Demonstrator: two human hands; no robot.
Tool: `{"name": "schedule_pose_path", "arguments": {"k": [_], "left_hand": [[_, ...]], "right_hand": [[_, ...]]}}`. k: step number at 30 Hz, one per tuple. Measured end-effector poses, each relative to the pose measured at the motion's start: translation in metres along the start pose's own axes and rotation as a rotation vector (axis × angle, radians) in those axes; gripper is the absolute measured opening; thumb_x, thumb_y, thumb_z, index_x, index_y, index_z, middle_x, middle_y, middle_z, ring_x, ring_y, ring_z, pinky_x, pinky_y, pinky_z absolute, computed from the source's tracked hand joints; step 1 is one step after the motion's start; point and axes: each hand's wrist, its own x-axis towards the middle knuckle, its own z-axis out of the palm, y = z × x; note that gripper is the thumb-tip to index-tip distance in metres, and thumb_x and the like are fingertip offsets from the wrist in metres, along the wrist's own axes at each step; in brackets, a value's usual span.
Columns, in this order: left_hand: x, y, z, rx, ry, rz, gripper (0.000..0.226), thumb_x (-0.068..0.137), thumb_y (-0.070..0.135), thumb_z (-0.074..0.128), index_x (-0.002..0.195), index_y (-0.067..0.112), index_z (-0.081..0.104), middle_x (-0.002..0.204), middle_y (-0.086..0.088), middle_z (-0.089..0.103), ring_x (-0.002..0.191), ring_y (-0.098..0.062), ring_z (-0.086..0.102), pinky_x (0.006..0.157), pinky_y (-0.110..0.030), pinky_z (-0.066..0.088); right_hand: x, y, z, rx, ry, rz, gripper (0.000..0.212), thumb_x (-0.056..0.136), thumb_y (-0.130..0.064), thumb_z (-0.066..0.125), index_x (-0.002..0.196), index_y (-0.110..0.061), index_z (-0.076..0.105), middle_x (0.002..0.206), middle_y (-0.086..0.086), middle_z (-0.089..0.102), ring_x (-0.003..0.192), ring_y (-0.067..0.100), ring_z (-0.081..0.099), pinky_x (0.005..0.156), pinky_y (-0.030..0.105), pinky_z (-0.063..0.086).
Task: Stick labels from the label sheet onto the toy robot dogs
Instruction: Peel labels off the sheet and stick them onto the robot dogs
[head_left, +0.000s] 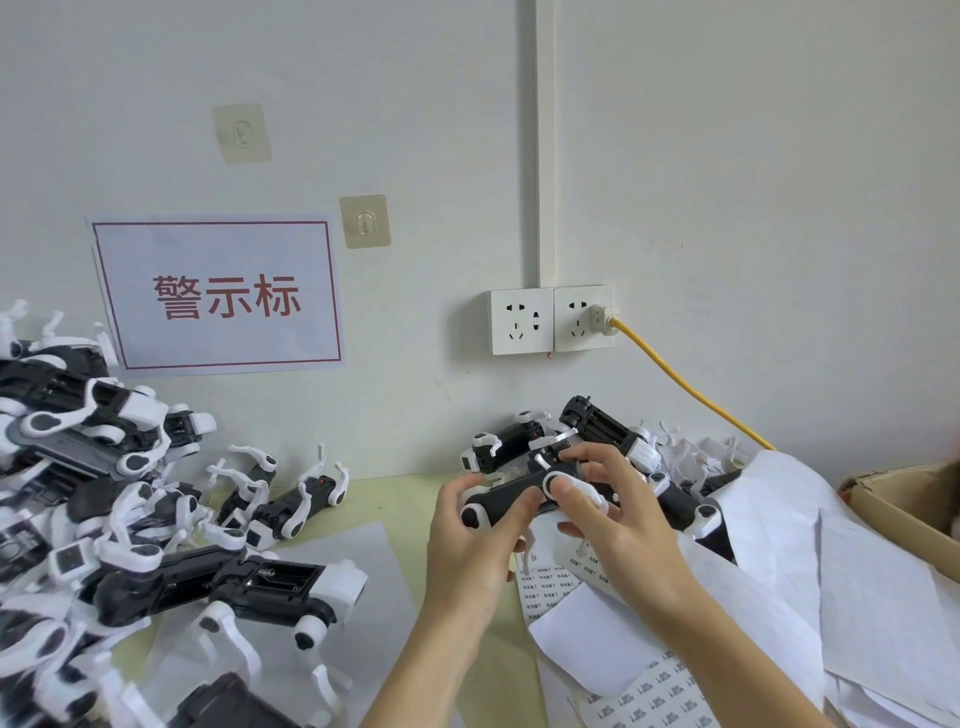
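Both hands, the left hand (470, 525) and right hand (613, 514), grasp one toy robot dog (511, 499) above the label sheet (558, 584), seemingly pressing a label on; next, another label needs peeling.

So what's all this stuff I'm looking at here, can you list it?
Held toy dog: one, black and white, in both hands at centre.
Toy dogs in left pile: many, black and white, heaped on the table.
Toy dogs behind the hands: several, by the wall.
Label sheets: several, white, lower right.
Sign: one, red lettering, on the wall.
Sockets: two, white, on the wall.
Cable: one, yellow, plugged into the right socket.
Hooks: two, clear, on the wall.
Cardboard box: one, brown, right edge.
Left hand: grips the dog.
Right hand: grips the dog.
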Motion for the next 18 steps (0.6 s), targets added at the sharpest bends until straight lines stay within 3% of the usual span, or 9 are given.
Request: {"name": "schedule_pose_path", "arguments": {"k": [3,9,12,15,18], "left_hand": [[0.001,-0.001,0.000,-0.016,0.007,0.026,0.043,0.079,0.035,0.082,0.113,0.027,0.057,0.107,0.001,0.069,0.073,-0.018,0.073,0.047,-0.018,0.047],[0.006,-0.009,0.000,-0.022,0.014,0.038,0.033,0.085,0.037,0.077,0.112,0.035,0.059,0.101,0.003,0.071,0.083,-0.019,0.074,0.063,-0.027,0.048],[0.008,-0.008,0.000,-0.122,0.007,-0.035,0.018,0.095,0.038,0.063,0.110,0.027,0.063,0.082,0.005,0.071,0.076,-0.016,0.075,0.056,-0.024,0.048],[0.009,-0.006,-0.002,-0.268,-0.023,-0.117,0.025,0.098,0.038,0.055,0.099,0.017,0.069,0.093,-0.006,0.073,0.079,-0.021,0.074,0.054,-0.023,0.049],[0.007,-0.004,-0.002,-0.369,-0.099,-0.189,0.033,0.096,0.044,0.057,0.091,0.015,0.072,0.095,-0.016,0.073,0.084,-0.029,0.071,0.062,-0.030,0.053]], "right_hand": [[0.001,0.002,-0.002,-0.002,-0.001,0.008,0.015,0.094,-0.032,0.066,0.104,-0.043,0.063,0.117,0.000,0.061,0.091,0.020,0.067,0.090,0.044,0.057],[0.005,0.005,-0.005,0.113,0.023,0.034,0.013,0.092,-0.035,0.069,0.104,-0.036,0.064,0.109,0.004,0.066,0.093,0.018,0.070,0.073,0.025,0.057],[0.008,0.008,-0.010,0.189,0.044,0.060,0.024,0.080,-0.042,0.064,0.103,-0.035,0.065,0.110,0.004,0.068,0.101,0.022,0.069,0.080,0.031,0.056],[0.010,0.011,-0.012,0.252,0.037,0.071,0.027,0.080,-0.041,0.064,0.104,-0.031,0.065,0.109,0.006,0.068,0.103,0.028,0.068,0.090,0.044,0.057],[0.010,0.012,-0.012,0.281,0.012,0.076,0.027,0.081,-0.041,0.064,0.105,-0.028,0.064,0.107,0.006,0.070,0.098,0.026,0.070,0.093,0.048,0.055]]}}
